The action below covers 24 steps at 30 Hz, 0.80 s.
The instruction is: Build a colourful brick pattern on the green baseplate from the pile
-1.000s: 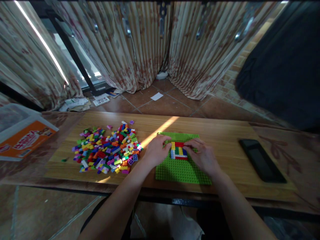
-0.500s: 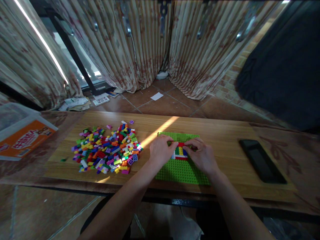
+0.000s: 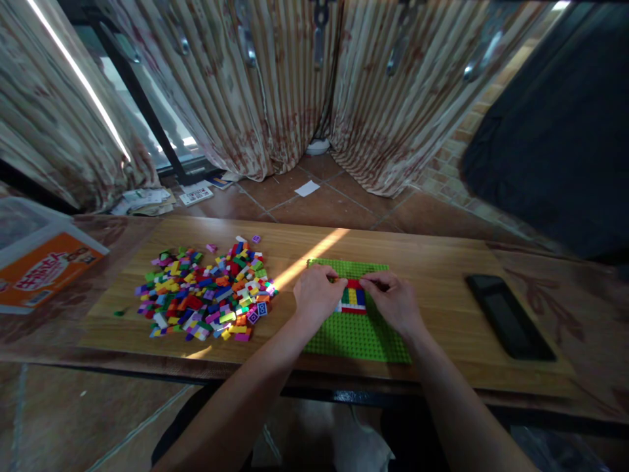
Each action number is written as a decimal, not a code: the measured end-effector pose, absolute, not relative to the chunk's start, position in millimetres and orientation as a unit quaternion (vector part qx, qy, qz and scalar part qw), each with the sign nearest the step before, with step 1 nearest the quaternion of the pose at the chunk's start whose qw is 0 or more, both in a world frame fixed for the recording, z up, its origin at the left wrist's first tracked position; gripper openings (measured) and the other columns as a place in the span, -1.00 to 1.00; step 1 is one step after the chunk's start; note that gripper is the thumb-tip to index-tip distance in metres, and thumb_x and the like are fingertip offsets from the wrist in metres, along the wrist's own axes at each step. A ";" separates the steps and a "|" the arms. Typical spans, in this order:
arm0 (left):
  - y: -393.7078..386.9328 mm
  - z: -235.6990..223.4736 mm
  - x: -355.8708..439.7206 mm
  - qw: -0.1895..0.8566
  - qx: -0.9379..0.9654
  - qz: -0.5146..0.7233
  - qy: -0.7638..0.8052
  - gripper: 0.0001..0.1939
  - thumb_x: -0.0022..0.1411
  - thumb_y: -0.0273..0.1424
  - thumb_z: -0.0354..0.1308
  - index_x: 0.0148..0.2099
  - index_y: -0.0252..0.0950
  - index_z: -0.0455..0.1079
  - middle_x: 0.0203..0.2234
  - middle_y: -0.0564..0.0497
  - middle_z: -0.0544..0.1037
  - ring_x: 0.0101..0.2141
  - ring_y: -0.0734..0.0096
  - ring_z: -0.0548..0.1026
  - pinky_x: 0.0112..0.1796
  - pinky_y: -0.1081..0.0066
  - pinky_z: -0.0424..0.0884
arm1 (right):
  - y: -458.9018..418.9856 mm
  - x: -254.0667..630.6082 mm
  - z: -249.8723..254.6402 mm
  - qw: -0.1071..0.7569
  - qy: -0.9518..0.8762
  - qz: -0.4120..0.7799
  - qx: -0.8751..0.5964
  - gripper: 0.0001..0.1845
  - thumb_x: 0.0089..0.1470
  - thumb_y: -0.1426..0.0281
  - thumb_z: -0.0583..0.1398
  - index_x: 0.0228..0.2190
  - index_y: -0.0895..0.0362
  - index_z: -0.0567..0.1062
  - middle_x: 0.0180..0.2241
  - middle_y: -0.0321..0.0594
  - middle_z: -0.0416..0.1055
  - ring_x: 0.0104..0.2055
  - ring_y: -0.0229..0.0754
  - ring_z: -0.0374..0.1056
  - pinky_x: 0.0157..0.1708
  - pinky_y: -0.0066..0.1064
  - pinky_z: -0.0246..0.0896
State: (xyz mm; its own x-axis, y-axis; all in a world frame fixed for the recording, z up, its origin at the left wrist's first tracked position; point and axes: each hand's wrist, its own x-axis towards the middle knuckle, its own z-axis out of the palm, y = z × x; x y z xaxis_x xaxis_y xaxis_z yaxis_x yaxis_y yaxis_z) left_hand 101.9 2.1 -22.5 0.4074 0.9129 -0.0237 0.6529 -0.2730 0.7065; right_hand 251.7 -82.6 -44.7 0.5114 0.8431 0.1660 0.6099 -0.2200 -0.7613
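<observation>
The left hand [image 3: 317, 292] is held over the upper left part of the green studded baseplate [image 3: 356, 337], its thumb and index finger brought to the left side of the brick build [image 3: 354, 298], which is partly covered by them. The right hand [image 3: 393, 301] is held over the baseplate's upper right part, with its thumb and index finger brought close together at the build's upper right corner. Whether a brick is gripped in either hand cannot be told.

The build, in which red, white, green, yellow and blue are seen, is placed on the upper middle of the baseplate. The baseplate is supported by a wooden tabletop [image 3: 442, 269]. Well left of the baseplate, a pile of loose multicoloured bricks [image 3: 201, 295] is spread, and beyond it a clear plastic box with an orange label [image 3: 52, 265] is seen. Well right of the baseplate, a black tablet-like device [image 3: 511, 318] is laid. Beyond the baseplate, patterned curtains [image 3: 280, 98] are hung above the tiled floor [image 3: 344, 203].
</observation>
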 end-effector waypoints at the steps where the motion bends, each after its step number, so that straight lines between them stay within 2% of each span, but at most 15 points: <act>1: 1.9 -22.4 102.1 0.326 0.771 0.203 0.507 -0.84 0.09 -0.25 0.25 -0.34 -0.23 0.54 -0.34 -0.07 0.61 -0.28 0.20 0.52 -0.24 0.19 0.43 | -82.1 250.8 -44.2 0.405 -0.472 0.141 -0.770 -0.74 0.05 0.19 0.19 -0.43 0.08 0.61 -0.38 -0.19 0.57 -0.38 -0.14 0.41 -0.32 -0.28 0.29; 15: 1.1 -24.2 100.1 0.320 0.780 0.190 0.503 -0.80 0.13 -0.23 0.22 -0.28 -0.24 0.53 -0.29 -0.08 0.61 -0.25 0.17 0.53 -0.21 0.19 0.43 | -80.4 250.4 -39.5 0.403 -0.464 0.188 -0.766 -0.76 0.03 0.22 0.21 -0.44 0.08 0.62 -0.39 -0.23 0.59 -0.33 -0.13 0.45 -0.26 -0.30 0.27; 19: 8.3 -21.0 94.0 0.358 0.774 0.224 0.471 -0.76 0.21 -0.25 0.14 -0.21 -0.29 0.53 -0.26 -0.11 0.62 -0.29 0.27 0.53 -0.18 0.24 0.43 | -80.5 255.0 -42.2 0.459 -0.420 0.187 -0.760 -0.69 0.04 0.16 0.20 -0.41 0.13 0.62 -0.43 -0.22 0.57 -0.38 -0.15 0.43 -0.33 -0.34 0.27; 22: 18.6 -13.1 84.3 0.385 0.758 0.257 0.459 -0.75 0.23 -0.29 0.09 -0.22 -0.32 0.52 -0.30 -0.08 0.62 -0.37 0.35 0.52 -0.24 0.33 0.42 | -80.3 256.0 -40.9 0.497 -0.379 0.168 -0.763 -0.61 0.06 0.12 0.17 -0.42 0.17 0.61 -0.52 -0.23 0.52 -0.46 -0.17 0.38 -0.44 -0.38 0.22; 24: 27.2 -7.2 74.3 0.385 0.753 0.281 0.454 -0.76 0.23 -0.31 0.07 -0.25 -0.32 0.53 -0.35 -0.04 0.62 -0.39 0.38 0.51 -0.29 0.38 0.41 | -80.5 254.0 -38.0 0.494 -0.380 0.147 -0.768 -0.59 0.07 0.10 0.16 -0.42 0.17 0.60 -0.51 -0.21 0.52 -0.45 -0.15 0.39 -0.44 -0.37 0.22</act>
